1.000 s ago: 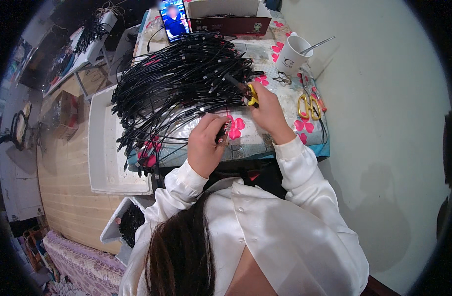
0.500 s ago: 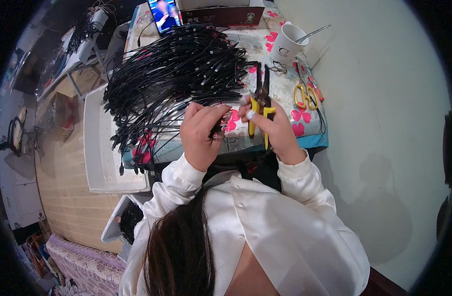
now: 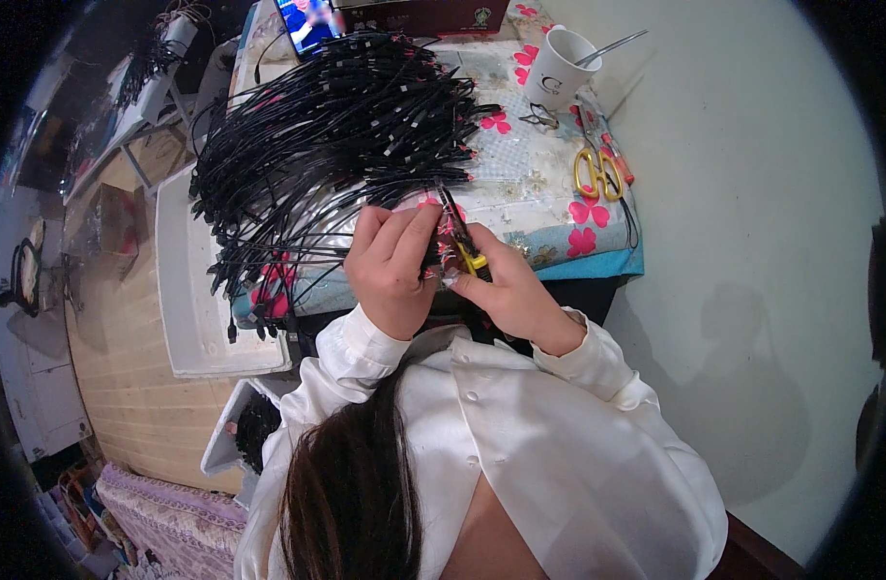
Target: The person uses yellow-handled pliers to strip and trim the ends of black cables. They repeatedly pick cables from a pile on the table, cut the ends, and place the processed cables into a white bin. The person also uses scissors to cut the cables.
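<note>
Black cables (image 3: 336, 135) are spread in a thick heap across the flowered tablecloth (image 3: 554, 230), in front of and to the left of the hands. A small bunch of cable ends is held by the left hand (image 3: 394, 259), its fingers curled closely over it, so that the wire tips (image 3: 447, 257) are left protruding just right of the fingers. By the right hand (image 3: 510, 290), yellow-handled pliers (image 3: 473, 259) are grasped right beside those tips; whether any wire is touched by the blades cannot be made out.
</note>
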### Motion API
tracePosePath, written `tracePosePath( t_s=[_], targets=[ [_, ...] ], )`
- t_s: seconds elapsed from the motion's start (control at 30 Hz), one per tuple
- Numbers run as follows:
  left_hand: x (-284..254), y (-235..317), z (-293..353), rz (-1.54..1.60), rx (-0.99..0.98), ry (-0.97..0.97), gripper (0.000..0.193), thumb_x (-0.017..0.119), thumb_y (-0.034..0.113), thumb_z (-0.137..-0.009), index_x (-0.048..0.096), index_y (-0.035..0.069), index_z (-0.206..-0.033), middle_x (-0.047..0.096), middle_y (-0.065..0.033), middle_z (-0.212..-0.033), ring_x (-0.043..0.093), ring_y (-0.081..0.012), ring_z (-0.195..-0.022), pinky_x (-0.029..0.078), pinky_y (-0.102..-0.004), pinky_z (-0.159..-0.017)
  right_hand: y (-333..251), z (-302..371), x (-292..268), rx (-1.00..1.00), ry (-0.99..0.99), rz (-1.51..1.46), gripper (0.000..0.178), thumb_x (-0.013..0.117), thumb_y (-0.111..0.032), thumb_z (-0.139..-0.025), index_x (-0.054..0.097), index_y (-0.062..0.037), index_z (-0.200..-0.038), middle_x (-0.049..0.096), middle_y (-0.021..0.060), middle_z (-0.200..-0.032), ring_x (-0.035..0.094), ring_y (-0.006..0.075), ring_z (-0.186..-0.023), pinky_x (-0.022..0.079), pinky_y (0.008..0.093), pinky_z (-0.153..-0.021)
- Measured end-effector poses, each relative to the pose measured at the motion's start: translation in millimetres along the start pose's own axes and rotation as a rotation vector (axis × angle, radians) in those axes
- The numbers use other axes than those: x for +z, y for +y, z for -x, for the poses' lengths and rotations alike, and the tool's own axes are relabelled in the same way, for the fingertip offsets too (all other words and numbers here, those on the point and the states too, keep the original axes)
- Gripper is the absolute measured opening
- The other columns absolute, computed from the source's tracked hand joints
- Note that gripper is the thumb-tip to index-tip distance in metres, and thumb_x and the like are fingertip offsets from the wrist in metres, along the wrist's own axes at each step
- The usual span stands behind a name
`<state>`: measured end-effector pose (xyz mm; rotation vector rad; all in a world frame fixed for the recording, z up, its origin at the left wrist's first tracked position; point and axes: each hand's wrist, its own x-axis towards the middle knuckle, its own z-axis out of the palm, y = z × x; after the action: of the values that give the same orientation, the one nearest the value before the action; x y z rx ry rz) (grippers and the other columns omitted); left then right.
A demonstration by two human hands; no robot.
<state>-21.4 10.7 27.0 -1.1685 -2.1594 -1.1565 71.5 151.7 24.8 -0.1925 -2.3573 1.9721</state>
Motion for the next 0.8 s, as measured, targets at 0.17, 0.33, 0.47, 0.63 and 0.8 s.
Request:
tracePosePath(
  t_s=[0.17, 0.33, 0.47, 0.63, 0.8],
  targets=[
    [2, 1, 0, -0.023, 0.027, 0.009, 0.053, 0.072, -0.002, -0.056, 0.067, 0.002, -0.109, 0.066, -0.0092, -0.093, 0.057, -0.0304, -0.081, 0.050, -0.0370, -0.067, -3, -1, 1, 0.021, 0.028, 0.027, 0.036, 0.065, -0.007, -0.086, 0.048, 0.0045, -0.116, 0.064, 0.0235, -0.095, 0.063, 0.0380, -0.087, 0.049, 0.0419, -0.077],
    [2, 2, 0, -0.023, 0.015, -0.003, 0.051, 0.072, -0.003, -0.056, 0.067, 0.001, -0.107, 0.066, -0.0097, -0.092, 0.057, -0.0310, -0.080, 0.051, -0.0374, -0.067, 3, -1, 2, -0.013, 0.056, 0.097, 0.035, 0.064, -0.005, -0.086, 0.049, 0.0051, -0.116, 0.064, 0.0244, -0.093, 0.063, 0.0409, -0.084, 0.049, 0.0421, -0.074],
    [-2, 4, 1, 0.032, -0.038, -0.029, 0.050, 0.071, -0.005, -0.056, 0.067, 0.001, -0.106, 0.065, -0.0108, -0.089, 0.057, -0.0318, -0.081, 0.050, -0.0377, -0.068, 10, -2, -3, 0.048, -0.009, 0.093, 0.033, 0.064, -0.007, -0.086, 0.051, 0.0049, -0.114, 0.064, 0.0204, -0.091, 0.062, 0.0326, -0.080, 0.048, 0.0394, -0.075],
    [-3, 2, 1, 0.208, -0.159, -0.063, 0.050, 0.068, -0.010, -0.057, 0.067, 0.002, -0.105, 0.063, -0.0120, -0.087, 0.056, -0.0326, -0.082, 0.048, -0.0386, -0.070, 16, -3, -11, -0.013, -0.051, -0.111, 0.038, 0.065, -0.012, -0.089, 0.052, 0.0031, -0.121, 0.064, 0.0144, -0.100, 0.058, 0.0218, -0.086, 0.048, 0.0349, -0.082],
    [-4, 3, 1, 0.207, -0.147, -0.081, 0.048, 0.068, -0.011, -0.057, 0.068, 0.002, -0.104, 0.064, -0.0120, -0.086, 0.056, -0.0325, -0.082, 0.048, -0.0392, -0.070, 13, 0, -11, -0.041, -0.071, -0.048, 0.049, 0.066, -0.014, -0.090, 0.047, 0.0017, -0.133, 0.064, 0.0151, -0.106, 0.060, 0.0248, -0.092, 0.048, 0.0361, -0.085]
  ],
)
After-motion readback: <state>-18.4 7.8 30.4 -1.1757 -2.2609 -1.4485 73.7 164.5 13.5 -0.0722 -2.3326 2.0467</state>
